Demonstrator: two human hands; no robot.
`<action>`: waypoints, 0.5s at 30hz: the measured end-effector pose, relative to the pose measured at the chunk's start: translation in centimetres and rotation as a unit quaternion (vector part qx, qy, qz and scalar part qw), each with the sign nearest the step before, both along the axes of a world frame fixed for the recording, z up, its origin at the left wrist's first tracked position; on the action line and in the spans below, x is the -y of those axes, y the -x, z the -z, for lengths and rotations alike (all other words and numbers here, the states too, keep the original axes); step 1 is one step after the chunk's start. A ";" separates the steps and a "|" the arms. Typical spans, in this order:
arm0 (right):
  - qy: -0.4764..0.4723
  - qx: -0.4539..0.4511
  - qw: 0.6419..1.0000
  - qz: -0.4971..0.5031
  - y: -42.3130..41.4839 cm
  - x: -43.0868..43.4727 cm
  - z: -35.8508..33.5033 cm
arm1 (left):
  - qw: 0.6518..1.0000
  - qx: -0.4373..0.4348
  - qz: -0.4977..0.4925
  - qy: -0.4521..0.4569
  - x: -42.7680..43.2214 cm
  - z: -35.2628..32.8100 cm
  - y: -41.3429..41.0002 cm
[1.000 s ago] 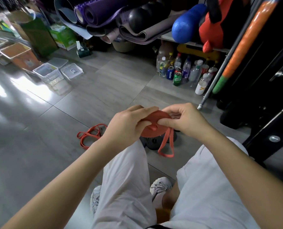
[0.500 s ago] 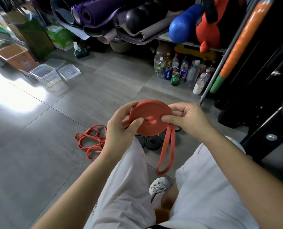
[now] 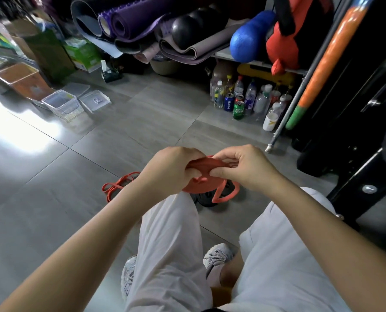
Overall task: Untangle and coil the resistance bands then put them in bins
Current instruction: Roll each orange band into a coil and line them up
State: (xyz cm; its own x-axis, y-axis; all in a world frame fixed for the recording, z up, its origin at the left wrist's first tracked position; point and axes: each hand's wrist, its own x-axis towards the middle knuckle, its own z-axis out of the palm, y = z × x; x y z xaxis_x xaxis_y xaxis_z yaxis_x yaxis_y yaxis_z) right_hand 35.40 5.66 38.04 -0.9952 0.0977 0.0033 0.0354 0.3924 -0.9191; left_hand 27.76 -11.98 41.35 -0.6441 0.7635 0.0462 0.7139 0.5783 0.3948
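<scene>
A red resistance band wound into a flat coil (image 3: pixel 206 171) is held above my knees. My left hand (image 3: pixel 169 168) grips its left side with curled fingers. My right hand (image 3: pixel 243 167) pinches its right edge. A short loose loop of the same band (image 3: pixel 224 195) hangs below the coil. A second red band (image 3: pixel 117 185) lies tangled on the grey floor to the left, partly hidden by my left forearm. Clear plastic bins (image 3: pixel 62 104) stand on the floor at the far left.
Black coiled bands or weights (image 3: pixel 206 199) lie on the floor under my hands. Bottles and cans (image 3: pixel 243 102) stand under a shelf (image 3: pixel 223 54) of rolled mats. A leaning orange-padded pole (image 3: pixel 318 75) and dark gym equipment (image 3: pixel 356 131) fill the right.
The coil has tipped from facing me to nearly edge-on and sits lower. The hanging loop has become shorter. My left fingers have closed over the coil's top.
</scene>
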 end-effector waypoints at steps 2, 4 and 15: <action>0.009 0.007 1.000 -0.002 0.0 -0.6 0.2 | 0.999 -0.004 -0.011 -0.052 0.4 0.0 0.2; 0.031 0.013 0.999 -0.003 0.1 -1.1 0.4 | 0.994 0.007 -0.030 -0.107 0.9 0.1 0.4; 0.095 -0.005 0.995 0.007 -0.2 -1.1 0.5 | 0.942 0.188 -0.130 -0.247 2.0 3.7 -1.2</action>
State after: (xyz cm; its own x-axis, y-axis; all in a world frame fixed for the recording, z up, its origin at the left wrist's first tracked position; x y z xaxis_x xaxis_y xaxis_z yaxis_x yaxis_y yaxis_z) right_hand 35.61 6.73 37.52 -0.9938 0.1111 -0.0070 0.0305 0.2118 -0.9768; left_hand 28.98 -14.00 37.69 -0.8485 0.5220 0.0864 0.3297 0.3938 0.8580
